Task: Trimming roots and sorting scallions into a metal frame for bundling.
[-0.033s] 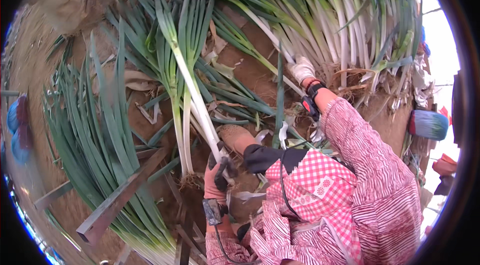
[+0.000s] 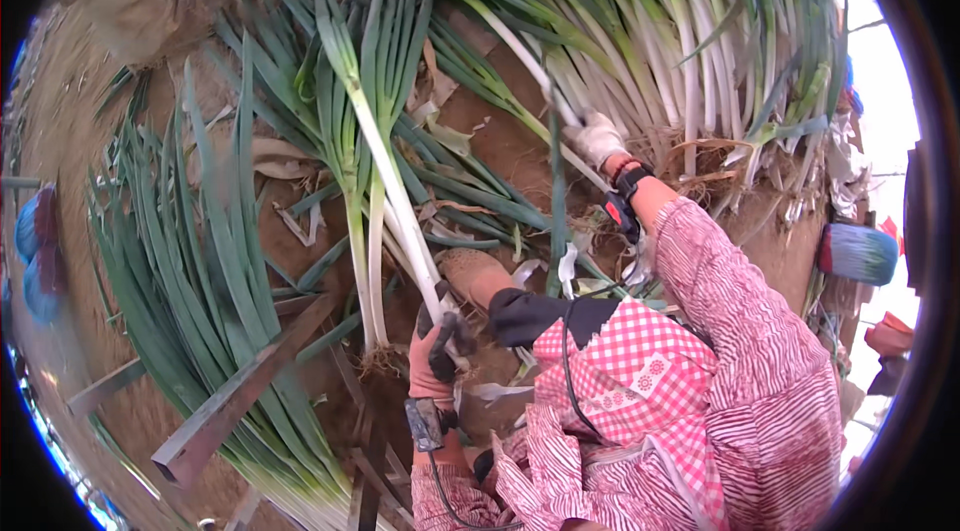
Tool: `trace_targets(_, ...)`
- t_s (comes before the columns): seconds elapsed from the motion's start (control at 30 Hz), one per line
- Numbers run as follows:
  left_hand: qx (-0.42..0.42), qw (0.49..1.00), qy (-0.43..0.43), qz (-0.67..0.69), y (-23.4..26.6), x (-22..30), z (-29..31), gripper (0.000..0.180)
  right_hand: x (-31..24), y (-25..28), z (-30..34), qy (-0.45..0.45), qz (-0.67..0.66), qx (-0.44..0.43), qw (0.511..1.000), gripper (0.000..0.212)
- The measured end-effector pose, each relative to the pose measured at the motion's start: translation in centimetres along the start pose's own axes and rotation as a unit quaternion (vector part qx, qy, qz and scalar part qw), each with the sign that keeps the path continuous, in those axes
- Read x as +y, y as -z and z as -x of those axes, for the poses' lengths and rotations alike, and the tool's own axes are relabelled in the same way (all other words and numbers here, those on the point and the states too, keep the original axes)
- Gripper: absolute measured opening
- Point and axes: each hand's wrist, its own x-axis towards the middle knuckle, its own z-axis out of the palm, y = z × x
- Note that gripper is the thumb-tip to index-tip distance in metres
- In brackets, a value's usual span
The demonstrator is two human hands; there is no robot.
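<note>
We see the leek (image 2: 385, 181) running lengthwise up and away from our left hand (image 2: 438, 351), root end low, green leaves fanning upward. The left hand is clamped on its white stalk. Our right hand (image 2: 598, 139), gloved, is closed around a stalk (image 2: 530, 71) from the big heap (image 2: 700, 41). Bare dirt (image 2: 505, 146) lies between the 2 hands

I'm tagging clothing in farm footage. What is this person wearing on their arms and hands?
Both sleeves are pink-and-white striped fabric. The left hand wears a pinkish glove with dark patches, the right hand a whitish glove. Each wrist carries a small dark strapped device; a thin black cable runs along the clothing.
</note>
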Motion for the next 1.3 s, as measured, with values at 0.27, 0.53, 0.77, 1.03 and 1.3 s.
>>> trace_targets(0.27, 0.047, 0.997, -0.052, 0.037, -2.3, 5.9, -0.8, 0.036, -15.2, -4.2, 11.6, 0.087, -0.295, -0.304, 0.902, 0.038)
trace_targets(0.53, 0.051, 0.998, -0.035, -0.025, -2.3, 7.4, -2.2, 0.039, -15.9, -9.3, 17.1, 0.164, -0.094, -0.526, 0.829, 0.044)
trace_targets(0.77, 0.079, 0.97, 0.01, -0.228, -0.6, 6.2, -0.1, 0.036, -17.6, -7.3, 14.9, 0.438, -0.004, -0.164, 0.884, 0.025)
trace_targets(1.03, 0.066, 0.934, 0.063, -0.344, -2.5, 7.3, 9.4, 0.048, -18.1, -10.9, 13.9, 0.75, 0.144, 0.012, 0.645, 0.045)
trace_targets(1.3, 0.138, 0.947, 0.114, -0.266, -6.9, 10.2, 24.6, 0.06, -21.1, -7.2, 10.8, 0.758, 0.095, 0.027, 0.645, 0.03)
